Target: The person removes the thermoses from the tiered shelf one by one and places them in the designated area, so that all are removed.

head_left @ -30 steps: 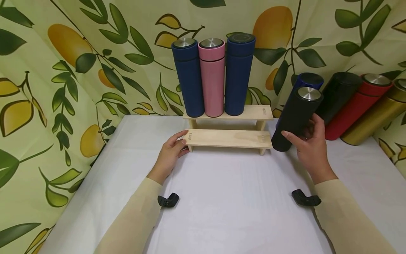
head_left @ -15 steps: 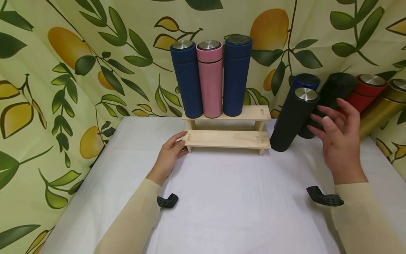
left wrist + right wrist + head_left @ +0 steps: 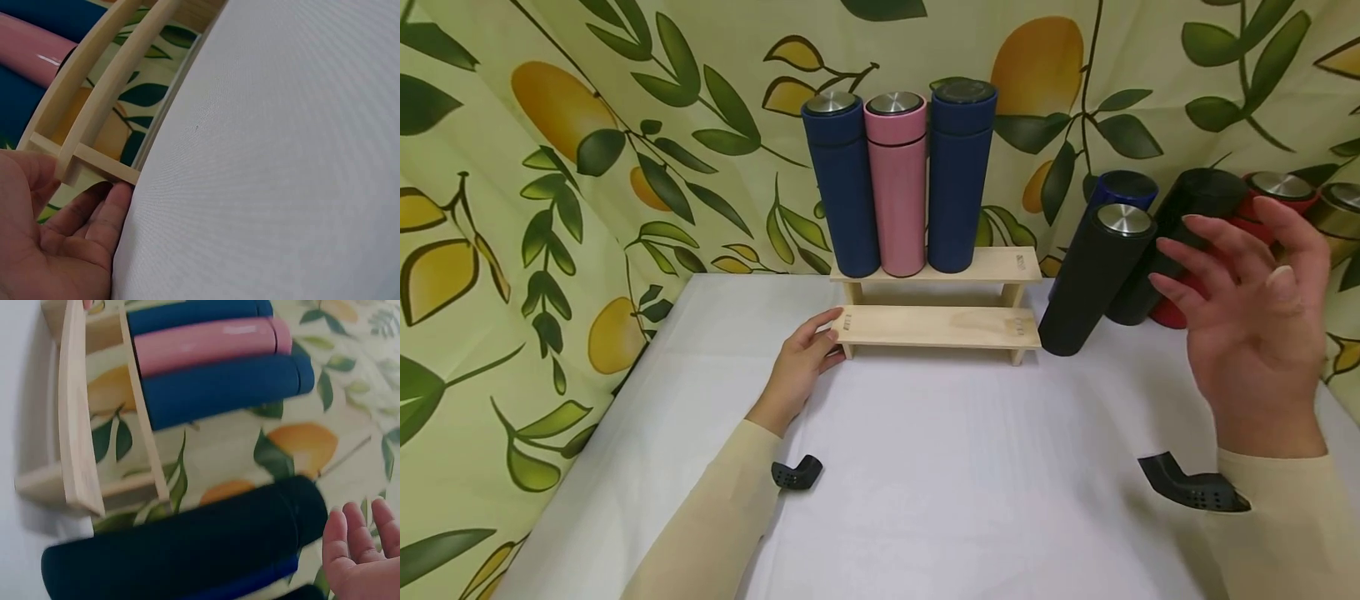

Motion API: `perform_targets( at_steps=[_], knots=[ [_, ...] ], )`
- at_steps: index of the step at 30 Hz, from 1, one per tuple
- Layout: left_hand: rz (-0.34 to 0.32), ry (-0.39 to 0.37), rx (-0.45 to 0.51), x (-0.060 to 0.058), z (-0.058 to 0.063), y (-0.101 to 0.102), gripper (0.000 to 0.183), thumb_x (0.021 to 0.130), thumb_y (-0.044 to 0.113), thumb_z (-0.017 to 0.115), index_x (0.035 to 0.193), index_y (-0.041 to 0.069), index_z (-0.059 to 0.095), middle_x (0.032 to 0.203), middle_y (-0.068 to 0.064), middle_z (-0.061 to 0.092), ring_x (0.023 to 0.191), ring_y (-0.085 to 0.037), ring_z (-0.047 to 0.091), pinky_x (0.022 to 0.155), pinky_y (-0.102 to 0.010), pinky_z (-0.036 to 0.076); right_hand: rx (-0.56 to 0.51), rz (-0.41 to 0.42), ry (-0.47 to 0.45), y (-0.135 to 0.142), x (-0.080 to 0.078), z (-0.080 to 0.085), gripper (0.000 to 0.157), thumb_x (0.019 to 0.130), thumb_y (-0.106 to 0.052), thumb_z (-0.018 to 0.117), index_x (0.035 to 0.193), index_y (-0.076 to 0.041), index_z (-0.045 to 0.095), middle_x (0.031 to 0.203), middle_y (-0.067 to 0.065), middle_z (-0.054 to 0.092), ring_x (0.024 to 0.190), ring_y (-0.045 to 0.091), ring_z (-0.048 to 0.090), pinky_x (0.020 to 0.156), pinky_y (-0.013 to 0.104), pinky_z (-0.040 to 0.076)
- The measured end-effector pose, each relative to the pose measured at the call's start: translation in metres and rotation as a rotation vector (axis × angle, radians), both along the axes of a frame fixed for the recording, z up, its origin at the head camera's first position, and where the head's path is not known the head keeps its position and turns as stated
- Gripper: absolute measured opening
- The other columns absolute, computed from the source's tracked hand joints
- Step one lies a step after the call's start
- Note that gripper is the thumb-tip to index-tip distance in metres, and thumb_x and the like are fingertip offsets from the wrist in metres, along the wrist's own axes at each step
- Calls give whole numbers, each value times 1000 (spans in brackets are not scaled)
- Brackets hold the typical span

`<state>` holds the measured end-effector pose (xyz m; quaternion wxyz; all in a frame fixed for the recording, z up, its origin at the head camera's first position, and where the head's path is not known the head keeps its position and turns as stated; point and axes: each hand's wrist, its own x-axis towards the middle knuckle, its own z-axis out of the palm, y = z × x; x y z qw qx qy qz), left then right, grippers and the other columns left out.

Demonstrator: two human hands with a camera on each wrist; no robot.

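Note:
In the head view, my left hand [image 3: 797, 362] grips the left end of a two-tier wooden stand [image 3: 932, 327], thumb and fingers around its edge. On the upper tier, a navy thermos bottle [image 3: 846, 204], a pink one [image 3: 901, 204] and a second navy one [image 3: 958, 196] stand in a row. A black thermos [image 3: 1093, 287] with a steel lid stands on the table just right of the lower tier. My right hand [image 3: 1258, 333] is raised, holds nothing, and its fingers are spread and slightly bent. The right wrist view puts its fingers [image 3: 337, 540] near the black thermos's lid.
Behind and right of the black thermos stand a bright blue thermos [image 3: 1123, 185], another black one [image 3: 1195, 196], a red one [image 3: 1168, 315] and a gold one [image 3: 1341, 200], partly hidden by my right hand. White cloth [image 3: 955, 483] covers the table; a leaf-patterned curtain [image 3: 722, 192] hangs behind.
My right hand has let go of the black thermos and moved right, away from it. The thermos stays beside the stand. My left hand keeps its hold.

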<state>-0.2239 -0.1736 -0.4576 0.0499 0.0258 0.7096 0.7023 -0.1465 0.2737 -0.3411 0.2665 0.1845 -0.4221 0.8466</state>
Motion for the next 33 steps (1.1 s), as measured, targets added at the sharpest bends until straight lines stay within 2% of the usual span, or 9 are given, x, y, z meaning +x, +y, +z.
perform_targets(
  at_steps=[2, 5, 7, 9, 10, 14, 20, 27, 33],
  knots=[
    [2, 3, -2, -1, 0, 0, 44, 115, 14, 57, 159, 17, 58, 152, -18, 58, 132, -32, 63, 106, -39, 56, -8, 64, 21, -6, 1, 3, 80, 88, -2, 76, 158, -5, 38, 147, 30, 52, 130, 45, 56, 100, 44, 55],
    [0, 4, -1, -1, 0, 1, 44, 115, 14, 56, 159, 17, 58, 153, -18, 57, 133, -32, 62, 106, -39, 56, -17, 205, 71, -18, 0, 1, 72, 93, 4, 67, 157, -3, 35, 147, 31, 53, 131, 46, 55, 103, 47, 54],
    [-1, 1, 6, -1, -1, 0, 44, 115, 13, 56, 159, 16, 57, 154, -19, 56, 134, -33, 62, 106, -40, 56, 21, 276, 85, -27, -3, -3, 65, 98, 5, 60, 158, -2, 35, 148, 31, 52, 134, 46, 54, 105, 47, 53],
    [0, -3, 11, -1, -2, 0, 44, 115, 13, 56, 159, 15, 57, 154, -19, 56, 134, -33, 61, 106, -41, 56, 82, 313, 75, -38, -5, -7, 58, 104, 4, 55, 159, -2, 36, 150, 31, 51, 136, 46, 53, 107, 48, 53],
    [1, -6, 14, -2, -2, 0, 44, 115, 13, 56, 159, 15, 58, 153, -19, 57, 134, -33, 61, 107, -41, 56, 118, 313, 56, -44, -7, -9, 56, 106, 3, 53, 159, -2, 37, 151, 31, 50, 137, 45, 52, 107, 48, 52],
    [-2, -10, 22, -2, -2, 0, 44, 115, 12, 56, 159, 15, 58, 152, -19, 57, 134, -33, 61, 108, -43, 55, 297, 228, -71, -64, -14, -14, 53, 110, -9, 58, 160, -10, 42, 153, 26, 49, 139, 41, 51, 108, 45, 50],
    [-1, -9, 22, -2, -3, 1, 45, 115, 12, 56, 159, 14, 57, 152, -20, 57, 134, -33, 61, 109, -44, 54, 452, 187, -245, -83, -42, -16, 54, 111, -23, 59, 162, -19, 40, 154, 21, 49, 142, 39, 49, 113, 46, 46],
    [-1, -5, 21, -1, -1, 1, 44, 115, 11, 56, 159, 15, 58, 153, -19, 57, 134, -33, 61, 108, -43, 55, 505, 182, -366, -96, -80, -9, 64, 111, -32, 64, 165, -19, 33, 158, 21, 43, 146, 38, 43, 123, 59, 37],
    [6, -12, 13, -1, 0, 0, 43, 115, 12, 56, 158, 17, 59, 153, -17, 58, 134, -31, 62, 105, -37, 57, 577, 134, -425, -104, -106, -3, 75, 107, -35, 72, 168, -22, 31, 164, 17, 38, 146, 31, 44, 122, 58, 37]
  ],
)
